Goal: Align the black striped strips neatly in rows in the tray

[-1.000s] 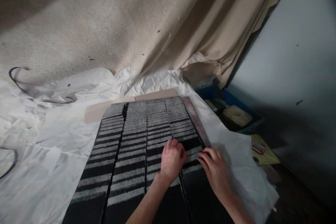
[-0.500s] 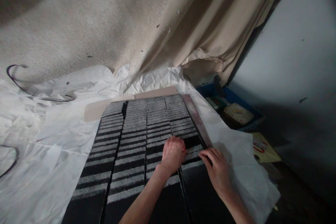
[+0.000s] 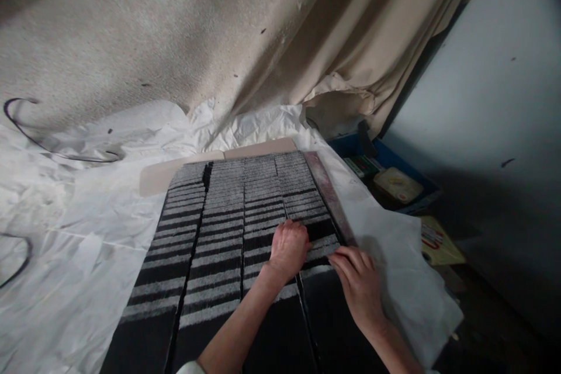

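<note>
The left hand point(image 3: 288, 248) lies knuckles up on the slabs point(image 3: 245, 228), its fingers curled and pressed down on the third column, seemingly to pin that row flat. The right hand point(image 3: 360, 281) sits just beside it at the right edge of the stack, fingers loosely bent and together, their tips touching the end of one thin slab in the last column; whether they pinch it or only push it is hard to tell. Working as a pair like this, one hand appears to steady while the other nudges a piece into line.

The slabs are dark and thin, overlapped like shingles in four long columns, each showing a pale band at its exposed end, so the rows read as stripes running away from the person. A reddish strip point(image 3: 328, 196) runs along the right side, probably as a straight edge to butt against. A tan board point(image 3: 184, 166) shows at the far end. White paper point(image 3: 79, 228) spreads beneath everything, likely to protect the surface below. Beige cloth point(image 3: 175, 41) hangs behind, and a blue tray point(image 3: 385, 158) of small items sits lower on the right.
</note>
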